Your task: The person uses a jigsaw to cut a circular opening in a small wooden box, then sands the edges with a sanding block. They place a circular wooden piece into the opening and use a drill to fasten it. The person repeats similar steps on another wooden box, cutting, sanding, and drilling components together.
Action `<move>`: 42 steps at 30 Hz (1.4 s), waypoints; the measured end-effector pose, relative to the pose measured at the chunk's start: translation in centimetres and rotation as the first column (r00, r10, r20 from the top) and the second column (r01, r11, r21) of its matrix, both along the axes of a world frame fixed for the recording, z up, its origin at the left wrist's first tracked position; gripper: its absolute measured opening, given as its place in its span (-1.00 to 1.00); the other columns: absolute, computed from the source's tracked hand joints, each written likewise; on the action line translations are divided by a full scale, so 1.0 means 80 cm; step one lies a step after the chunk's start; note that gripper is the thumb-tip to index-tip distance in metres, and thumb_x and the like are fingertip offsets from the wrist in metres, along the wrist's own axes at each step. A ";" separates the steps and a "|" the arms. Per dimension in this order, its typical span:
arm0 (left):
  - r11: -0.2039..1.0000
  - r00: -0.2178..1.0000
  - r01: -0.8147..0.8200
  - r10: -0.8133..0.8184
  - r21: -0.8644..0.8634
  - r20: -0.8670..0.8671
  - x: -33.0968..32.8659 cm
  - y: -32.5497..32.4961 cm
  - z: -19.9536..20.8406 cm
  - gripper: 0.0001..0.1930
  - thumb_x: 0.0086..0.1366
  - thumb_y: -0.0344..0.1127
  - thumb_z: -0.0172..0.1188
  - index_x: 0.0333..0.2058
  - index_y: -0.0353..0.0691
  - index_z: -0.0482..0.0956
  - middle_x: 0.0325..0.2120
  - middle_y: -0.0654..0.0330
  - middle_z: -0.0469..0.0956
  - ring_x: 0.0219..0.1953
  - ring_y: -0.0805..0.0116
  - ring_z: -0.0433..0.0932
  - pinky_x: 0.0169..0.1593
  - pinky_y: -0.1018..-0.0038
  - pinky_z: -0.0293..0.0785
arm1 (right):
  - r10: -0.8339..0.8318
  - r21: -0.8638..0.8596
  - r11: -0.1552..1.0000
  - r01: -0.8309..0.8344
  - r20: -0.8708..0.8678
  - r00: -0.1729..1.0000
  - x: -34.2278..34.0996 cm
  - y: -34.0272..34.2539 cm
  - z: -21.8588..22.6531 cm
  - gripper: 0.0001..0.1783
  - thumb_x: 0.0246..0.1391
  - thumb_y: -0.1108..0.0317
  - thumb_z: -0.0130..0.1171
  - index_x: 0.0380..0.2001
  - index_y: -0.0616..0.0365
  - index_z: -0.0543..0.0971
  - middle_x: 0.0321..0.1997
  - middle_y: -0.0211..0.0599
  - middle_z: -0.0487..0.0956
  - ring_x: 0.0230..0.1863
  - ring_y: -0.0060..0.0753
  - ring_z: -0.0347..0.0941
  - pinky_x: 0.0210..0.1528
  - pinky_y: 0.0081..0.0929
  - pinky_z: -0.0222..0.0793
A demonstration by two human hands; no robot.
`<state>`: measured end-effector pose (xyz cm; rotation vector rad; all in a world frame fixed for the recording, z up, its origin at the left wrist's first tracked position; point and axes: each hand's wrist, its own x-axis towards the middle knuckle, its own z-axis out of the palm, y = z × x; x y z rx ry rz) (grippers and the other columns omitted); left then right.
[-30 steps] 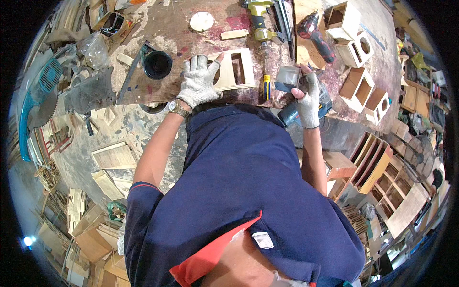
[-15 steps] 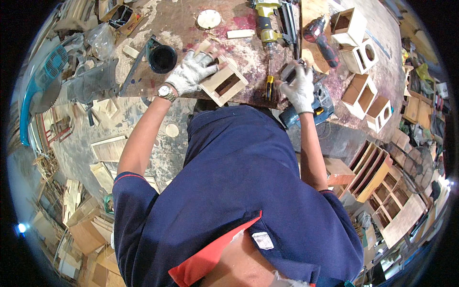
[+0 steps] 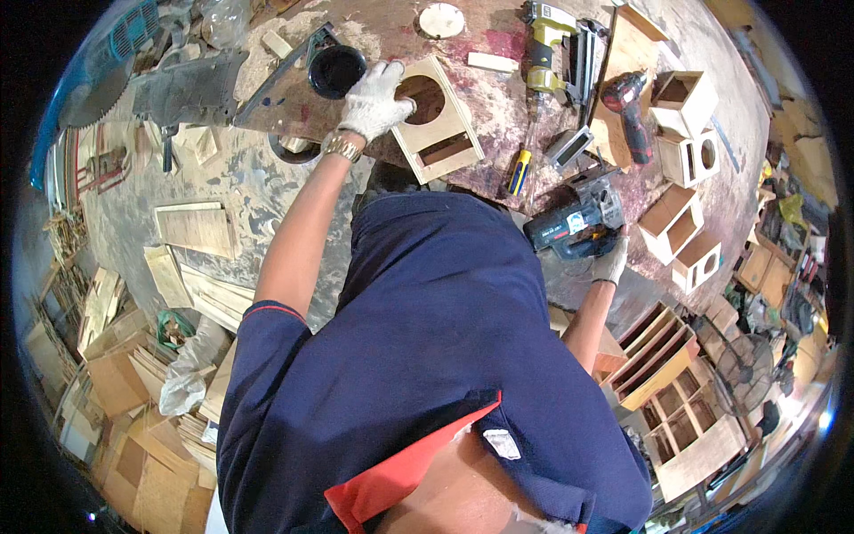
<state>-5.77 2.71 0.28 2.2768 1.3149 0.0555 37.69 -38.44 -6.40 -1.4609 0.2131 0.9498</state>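
My left hand [image 3: 374,105], in a white knitted glove, grips the left side of a small wooden box [image 3: 463,125]. Its thumb lies by the large round hole, and a rectangular slot shows below that. The box rests at the table's near edge. My right hand [image 3: 612,260], also gloved, is closed at the right side of a blue jigsaw [image 3: 569,224]; the tool hides most of its fingers. A screwdriver [image 3: 520,172] with a yellow and dark handle lies between box and jigsaw. Just above the jigsaw sits a small grey rectangular block [image 3: 569,147].
A nail gun [image 3: 547,53] and a red-black cordless drill [image 3: 630,116] lie farther back. Several wooden boxes [image 3: 672,222] stand at right. A black round bowl [image 3: 336,71] is left of my left hand. A circular saw blade [image 3: 93,93] shows far left.
My right hand has let go of the grey block and moved down to the jigsaw. My left hand has shifted to the box's left side, and the box's round hole now shows. The view has shifted.
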 end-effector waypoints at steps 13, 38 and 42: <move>0.987 0.981 0.150 -0.156 -0.058 -0.116 0.017 -0.007 0.000 -0.50 0.20 -0.21 0.21 0.15 -0.06 0.58 0.11 0.05 0.62 0.12 0.00 0.60 0.19 0.13 0.52 | 0.008 0.291 0.957 -0.001 -0.021 1.000 -0.115 0.049 0.108 -0.68 0.17 0.26 0.29 -0.09 0.19 0.53 -0.18 -0.30 0.56 -0.24 -0.38 0.49 -0.09 -0.30 0.47; 0.991 0.991 -0.134 0.134 0.007 0.024 0.028 -0.038 -0.036 -0.75 0.17 -0.22 0.29 -0.16 -0.02 0.66 -0.41 0.02 0.70 -0.33 0.00 0.73 -0.25 0.05 0.64 | 0.652 -0.724 -0.481 -0.495 0.082 -0.753 -0.277 0.358 0.334 -0.39 -0.27 0.19 0.41 -0.07 0.22 0.57 -0.32 0.17 0.63 -0.17 0.33 0.59 -0.12 0.05 0.48; 0.985 0.987 -0.160 0.159 0.066 0.013 0.035 -0.045 -0.031 -0.79 0.15 -0.27 0.27 -0.20 -0.01 0.69 -0.43 0.05 0.70 -0.32 0.01 0.74 -0.31 0.04 0.65 | 0.585 -0.739 -0.512 -0.437 0.073 -0.808 -0.289 0.364 0.329 -0.44 -0.21 0.17 0.41 -0.10 0.21 0.57 -0.38 0.20 0.62 -0.22 0.29 0.61 -0.15 0.06 0.49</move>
